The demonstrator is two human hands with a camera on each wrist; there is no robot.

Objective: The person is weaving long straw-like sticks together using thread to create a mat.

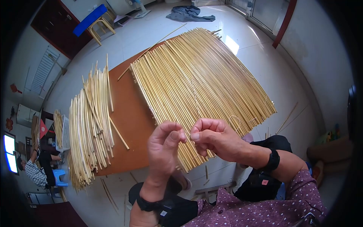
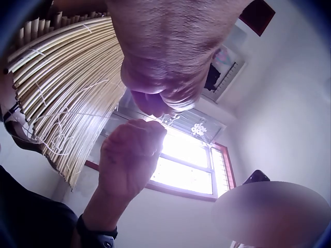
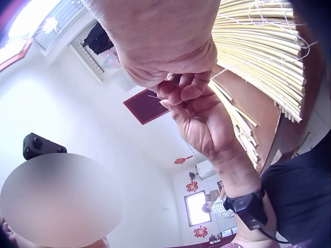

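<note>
Both hands are raised close together over the near edge of a mat of thin reed stalks (image 1: 211, 72). My left hand (image 1: 162, 145) pinches a thin dark needle (image 1: 176, 123) between thumb and forefinger, its end sticking up past the fingertips. Facing it, my right hand (image 1: 221, 138) has thumb and forefinger pinched on a white thread (image 2: 93, 114), the other fingers curled under. That thread runs back to the mat, where more of it lies in loose loops (image 2: 61, 139). The fingers hide most of what lies between the two hands.
The mat rests on a brown board (image 1: 128, 109). Loose reed stalks (image 1: 89, 125) are piled along its left side. A blue-topped stool (image 1: 90, 20) and dark cloth (image 1: 189, 14) are across the tiled floor. Another person (image 1: 38, 172) sits at far left.
</note>
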